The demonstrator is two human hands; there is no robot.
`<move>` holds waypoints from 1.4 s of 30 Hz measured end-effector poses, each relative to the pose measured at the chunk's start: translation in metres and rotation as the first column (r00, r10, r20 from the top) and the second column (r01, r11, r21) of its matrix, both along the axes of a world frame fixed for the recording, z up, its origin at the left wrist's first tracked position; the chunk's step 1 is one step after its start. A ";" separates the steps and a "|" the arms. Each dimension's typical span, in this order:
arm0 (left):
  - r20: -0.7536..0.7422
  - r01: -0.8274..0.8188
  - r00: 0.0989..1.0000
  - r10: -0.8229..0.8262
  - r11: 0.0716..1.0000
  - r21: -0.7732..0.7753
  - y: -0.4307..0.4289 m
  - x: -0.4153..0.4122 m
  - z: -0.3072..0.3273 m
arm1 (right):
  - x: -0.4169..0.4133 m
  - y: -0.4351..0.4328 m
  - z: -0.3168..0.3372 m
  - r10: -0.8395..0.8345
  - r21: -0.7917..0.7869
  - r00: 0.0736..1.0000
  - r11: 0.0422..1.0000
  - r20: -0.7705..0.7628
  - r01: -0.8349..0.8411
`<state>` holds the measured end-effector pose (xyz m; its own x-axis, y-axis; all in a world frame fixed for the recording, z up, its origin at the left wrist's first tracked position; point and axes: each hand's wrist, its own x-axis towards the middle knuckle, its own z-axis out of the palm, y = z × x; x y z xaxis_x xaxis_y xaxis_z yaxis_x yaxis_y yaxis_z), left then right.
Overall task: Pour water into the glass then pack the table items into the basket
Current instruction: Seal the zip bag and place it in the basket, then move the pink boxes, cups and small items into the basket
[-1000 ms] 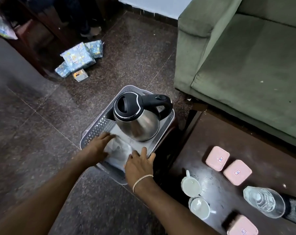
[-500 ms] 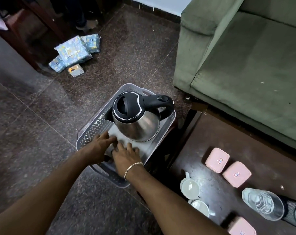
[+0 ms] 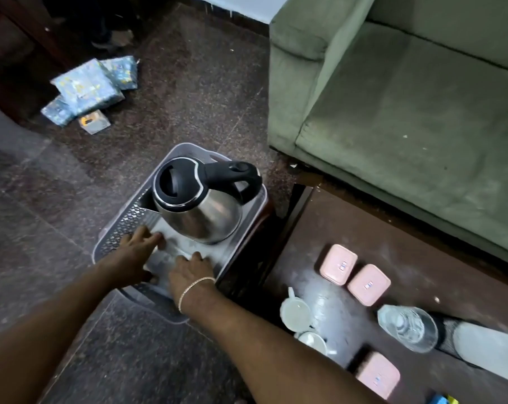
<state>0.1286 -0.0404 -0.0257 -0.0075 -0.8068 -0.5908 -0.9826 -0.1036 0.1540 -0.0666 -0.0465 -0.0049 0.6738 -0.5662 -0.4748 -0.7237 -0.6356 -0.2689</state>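
Fingers of left hand spread flat, gripping nothing, on pale folded item inside grey basket. Right hand flat too, fingers apart, pressing same item. Steel kettle upright in basket just beyond. On dark worktop to the right: three pink boxes, two white cups, glass holding water.

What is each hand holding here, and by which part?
Both the left hand and right hand lie on a pale, blurred item inside the basket, beside the kettle. Whether either grips it cannot be told.
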 end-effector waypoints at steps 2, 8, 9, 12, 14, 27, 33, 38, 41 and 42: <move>0.000 -0.005 1.000 0.005 1.000 -0.024 0.003 0.000 0.001 | -0.002 0.004 0.002 0.010 -0.022 1.000 1.000 0.012 -0.009; 0.024 0.014 1.000 -0.007 0.947 -0.320 0.014 -0.026 0.023 | -0.033 0.021 0.015 0.029 -0.182 0.963 0.983 0.267 0.021; 0.014 0.000 1.000 0.005 0.932 -0.362 0.016 -0.033 0.029 | -0.042 0.027 0.021 0.036 -0.189 0.954 0.982 0.298 0.022; -0.050 -0.045 0.998 0.024 0.888 -0.458 0.029 -0.054 0.047 | -0.078 0.039 0.037 -0.007 -0.204 0.880 0.972 0.474 0.118; -0.123 -0.064 0.992 0.004 0.869 -0.491 0.038 -0.074 0.060 | -0.109 0.045 0.044 -0.090 -0.159 0.809 0.962 0.581 0.221; -0.300 0.136 0.912 -0.280 0.896 -0.422 0.001 -0.265 0.071 | -0.330 0.020 0.037 -0.567 -0.186 0.708 0.710 0.420 0.679; -0.260 0.335 0.866 -0.427 0.881 -0.334 -0.038 -0.349 0.038 | -0.384 -0.009 -0.001 -0.667 -0.262 0.738 0.698 0.103 0.667; -0.079 0.532 0.821 -0.565 0.809 -0.251 -0.065 -0.384 0.005 | -0.392 -0.019 -0.035 -0.657 -0.280 0.750 0.735 -0.071 0.618; -0.022 0.563 0.817 -0.576 0.805 -0.186 -0.075 -0.393 -0.013 | -0.389 -0.023 -0.048 -0.649 -0.282 0.750 0.748 -0.126 0.601; -0.016 0.561 0.821 -0.571 0.811 -0.169 -0.077 -0.395 -0.018 | -0.387 -0.024 -0.052 -0.646 -0.284 0.750 0.752 -0.140 0.595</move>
<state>-0.2667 -0.1175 -0.0439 -0.5232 -0.7261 -0.4461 -0.8477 0.4971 0.1852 -0.4539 -0.0706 -0.0565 0.0316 -0.9230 -0.3834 -0.9986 -0.0453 0.0266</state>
